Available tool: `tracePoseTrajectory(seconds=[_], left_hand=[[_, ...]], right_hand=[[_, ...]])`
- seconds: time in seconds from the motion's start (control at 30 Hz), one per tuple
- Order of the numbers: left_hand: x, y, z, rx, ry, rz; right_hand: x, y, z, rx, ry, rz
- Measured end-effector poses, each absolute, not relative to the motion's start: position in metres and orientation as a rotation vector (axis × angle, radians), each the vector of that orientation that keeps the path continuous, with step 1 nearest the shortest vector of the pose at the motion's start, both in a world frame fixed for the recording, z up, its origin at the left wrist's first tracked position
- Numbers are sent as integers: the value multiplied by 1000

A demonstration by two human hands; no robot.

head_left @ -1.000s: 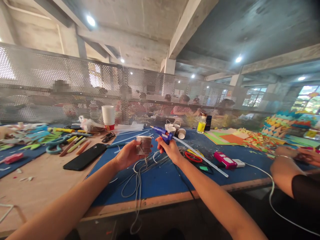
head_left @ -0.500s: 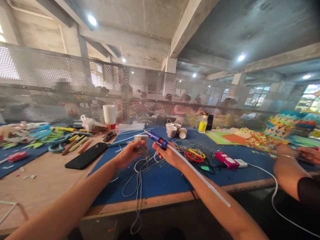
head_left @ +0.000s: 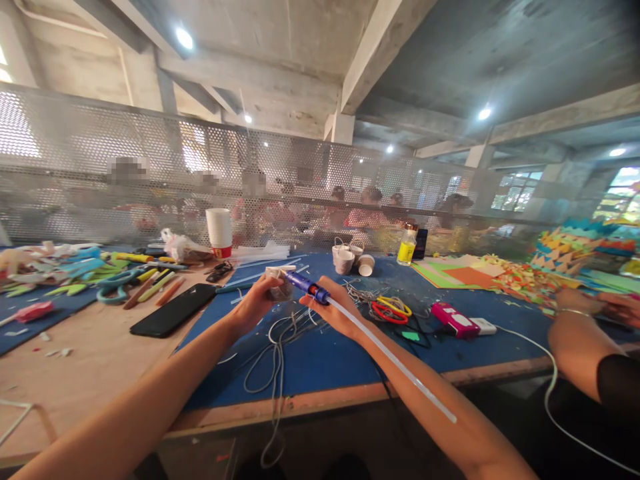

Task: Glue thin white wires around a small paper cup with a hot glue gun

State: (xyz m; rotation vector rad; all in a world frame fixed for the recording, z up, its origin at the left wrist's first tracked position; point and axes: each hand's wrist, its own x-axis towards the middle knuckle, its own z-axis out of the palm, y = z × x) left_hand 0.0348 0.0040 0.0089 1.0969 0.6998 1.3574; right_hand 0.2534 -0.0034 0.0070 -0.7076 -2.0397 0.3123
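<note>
My left hand (head_left: 256, 303) is closed around a small pale cup-like piece (head_left: 281, 287), partly hidden by the fingers. In my right hand (head_left: 336, 308) is a blue glue gun (head_left: 307, 287), its tip at the rim of that piece. A long clear glue stick (head_left: 395, 360) runs out of the gun's back, above my right forearm. Grey cord (head_left: 277, 363) lies in loops below the hands and hangs over the table edge.
A black phone (head_left: 174, 311), pens and scissors (head_left: 114, 287) lie left. Small cups (head_left: 344, 260) and a yellow-labelled bottle (head_left: 407, 247) stand behind. A pink device (head_left: 454, 320) and another person's arm (head_left: 577, 340) are at right.
The glue gun has moved slightly left and down, bringing its tip to the piece's rim. My left hand has turned the piece a little and shifted slightly left.
</note>
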Motion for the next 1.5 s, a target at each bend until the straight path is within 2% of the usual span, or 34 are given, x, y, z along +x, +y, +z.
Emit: tracePoseTrajectory(seconds=[1.5], left_hand=[[37,0,10,1174,742,1391]], right_hand=[[253,-3,6,-776,-2076,168]])
